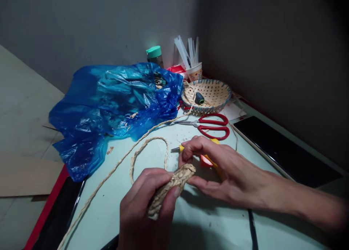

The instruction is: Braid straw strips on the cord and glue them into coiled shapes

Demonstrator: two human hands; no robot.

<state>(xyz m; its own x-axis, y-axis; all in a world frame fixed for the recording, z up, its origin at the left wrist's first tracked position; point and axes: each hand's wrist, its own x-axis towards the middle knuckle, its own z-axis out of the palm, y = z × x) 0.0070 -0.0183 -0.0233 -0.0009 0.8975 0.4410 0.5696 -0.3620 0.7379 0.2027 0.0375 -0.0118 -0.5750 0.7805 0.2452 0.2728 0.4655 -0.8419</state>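
My left hand (148, 201) is closed round a thick piece of braided straw (185, 172), thumb and fingers pressing its two sides. At its far end, my right hand (215, 166) curves its fingers and thumb about the tip, apparently touching it. A thin braided straw cord (149, 138) loops on the table behind my left hand. Yellow-handled pliers (176, 149) with a dark pointed tip lie beyond my right hand and are partly covered by it. Just past them are red-handled scissors (214, 126).
A crumpled blue plastic bag (117, 97) covers the back left of the pale table. Behind the scissors is a woven basket (218, 95) holding a dark thread spool (199, 98). A cup of straws (195, 73) and a green-lidded bottle (154, 53) stand farther back. A black phone-like slab (283, 148) lies right.
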